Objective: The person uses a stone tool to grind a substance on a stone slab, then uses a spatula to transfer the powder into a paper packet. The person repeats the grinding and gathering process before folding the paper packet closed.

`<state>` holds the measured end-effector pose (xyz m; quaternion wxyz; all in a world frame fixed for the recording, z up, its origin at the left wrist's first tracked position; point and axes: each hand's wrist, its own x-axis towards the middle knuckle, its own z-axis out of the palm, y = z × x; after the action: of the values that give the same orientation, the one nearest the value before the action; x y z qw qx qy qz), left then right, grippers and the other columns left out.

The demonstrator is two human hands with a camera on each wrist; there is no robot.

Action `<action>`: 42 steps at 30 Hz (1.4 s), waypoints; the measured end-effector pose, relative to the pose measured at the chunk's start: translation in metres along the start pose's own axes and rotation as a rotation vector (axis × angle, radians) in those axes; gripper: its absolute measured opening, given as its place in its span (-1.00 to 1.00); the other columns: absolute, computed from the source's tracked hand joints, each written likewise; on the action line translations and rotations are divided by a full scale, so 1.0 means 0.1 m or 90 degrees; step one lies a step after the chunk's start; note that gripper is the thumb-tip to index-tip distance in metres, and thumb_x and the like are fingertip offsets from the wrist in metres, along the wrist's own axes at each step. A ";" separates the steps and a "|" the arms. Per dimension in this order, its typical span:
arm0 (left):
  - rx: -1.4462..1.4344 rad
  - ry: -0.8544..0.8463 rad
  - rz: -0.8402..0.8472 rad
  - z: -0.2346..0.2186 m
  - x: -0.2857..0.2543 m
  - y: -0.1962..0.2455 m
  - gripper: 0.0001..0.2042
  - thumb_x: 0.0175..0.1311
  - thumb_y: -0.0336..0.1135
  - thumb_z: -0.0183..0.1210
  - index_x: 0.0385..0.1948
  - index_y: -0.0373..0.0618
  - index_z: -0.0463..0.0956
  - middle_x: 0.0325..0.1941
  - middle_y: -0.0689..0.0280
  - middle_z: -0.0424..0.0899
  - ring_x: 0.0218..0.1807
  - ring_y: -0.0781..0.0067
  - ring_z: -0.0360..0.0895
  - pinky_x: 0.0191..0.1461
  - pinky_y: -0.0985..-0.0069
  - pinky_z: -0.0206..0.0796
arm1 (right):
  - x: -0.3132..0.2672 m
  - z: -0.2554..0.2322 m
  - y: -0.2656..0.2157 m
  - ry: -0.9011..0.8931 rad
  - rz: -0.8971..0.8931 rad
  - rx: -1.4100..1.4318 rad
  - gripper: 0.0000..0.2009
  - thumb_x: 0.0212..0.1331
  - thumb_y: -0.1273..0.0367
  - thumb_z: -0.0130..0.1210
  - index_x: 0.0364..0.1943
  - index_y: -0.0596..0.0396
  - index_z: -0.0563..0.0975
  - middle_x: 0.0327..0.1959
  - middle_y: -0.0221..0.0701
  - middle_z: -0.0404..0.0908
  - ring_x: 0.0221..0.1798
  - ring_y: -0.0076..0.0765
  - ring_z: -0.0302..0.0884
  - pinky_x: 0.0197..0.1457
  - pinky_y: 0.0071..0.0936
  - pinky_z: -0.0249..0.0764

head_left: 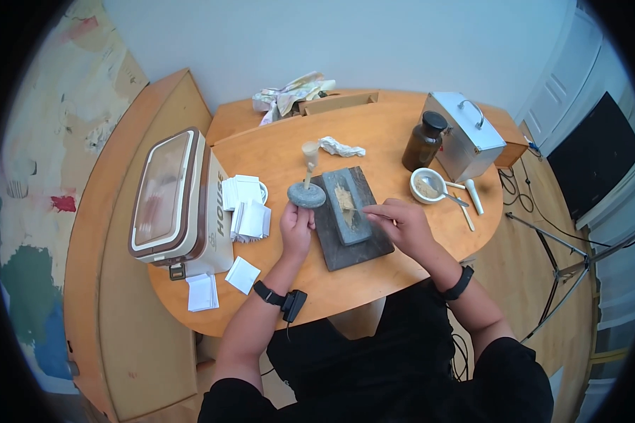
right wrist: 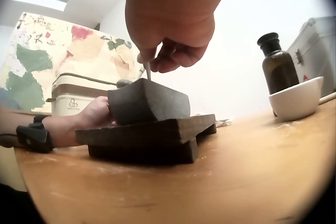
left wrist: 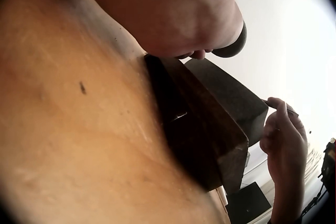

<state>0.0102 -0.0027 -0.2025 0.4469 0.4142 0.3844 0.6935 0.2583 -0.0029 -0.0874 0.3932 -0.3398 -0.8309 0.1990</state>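
Note:
My left hand (head_left: 298,220) grips a round grey stone grinding wheel (head_left: 306,197), its pale handle (head_left: 310,156) standing up, just left of the grinding trough. That long grey stone trough (head_left: 360,231) lies on a dark wooden board (head_left: 363,259), with tan powder (head_left: 344,200) inside. From the right, my right hand (head_left: 406,224) pinches a thin stick-like tool (head_left: 356,209), whose end reaches over the powder. The right wrist view shows the tool (right wrist: 148,71) pointing down at the trough's rim; its tip is hidden there.
To the right are a white mortar (head_left: 418,199) with powder and a spoon, a white pestle (head_left: 475,197), a brown jar (head_left: 424,144) and a silver case (head_left: 466,144). Leftward stand paper packets (head_left: 250,220) and a cream carrier box (head_left: 219,247). Crumpled tissue (head_left: 342,148) lies behind the trough.

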 end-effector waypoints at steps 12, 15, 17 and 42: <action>-0.006 0.009 -0.020 -0.02 -0.01 0.00 -0.87 0.63 -0.28 0.00 -0.05 -0.10 0.45 -0.46 0.44 0.45 -0.48 0.71 0.34 -0.43 0.71 0.18 | 0.05 0.21 0.21 0.015 -0.073 0.003 -0.86 0.19 0.39 0.35 -0.18 0.01 0.76 -0.50 -0.31 0.57 -0.47 -0.14 0.57 -0.39 -0.28 0.46; -0.013 0.004 -0.019 -0.06 -0.01 -0.02 -0.87 0.63 -0.30 -0.01 -0.04 -0.13 0.44 -0.43 0.43 0.46 -0.46 0.70 0.34 -0.40 0.69 0.21 | 0.05 0.22 0.25 0.023 -0.054 0.006 -0.87 0.20 0.38 0.35 -0.19 0.00 0.76 -0.49 -0.31 0.58 -0.46 -0.14 0.58 -0.39 -0.28 0.47; -0.018 0.003 -0.023 -0.08 -0.01 -0.02 -0.88 0.62 -0.33 -0.01 -0.02 -0.15 0.43 -0.41 0.42 0.46 -0.44 0.69 0.35 -0.37 0.67 0.25 | 0.00 0.14 0.21 0.013 -0.038 -0.008 -0.87 0.20 0.38 0.34 -0.19 0.00 0.76 -0.49 -0.31 0.59 -0.46 -0.14 0.58 -0.39 -0.27 0.48; -0.020 -0.004 -0.017 -0.04 -0.01 0.01 -0.85 0.64 -0.32 -0.03 -0.03 -0.18 0.45 -0.42 0.42 0.46 -0.45 0.70 0.33 -0.37 0.67 0.24 | 0.04 0.12 0.20 0.035 -0.228 -0.161 -0.69 -0.01 0.50 0.28 -0.13 -0.09 0.72 -0.50 -0.44 0.51 -0.48 -0.26 0.56 -0.46 -0.32 0.46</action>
<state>0.0066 -0.0048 -0.2036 0.4637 0.4044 0.3772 0.6922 0.2548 0.0133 -0.1047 0.3988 -0.2387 -0.8854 0.0105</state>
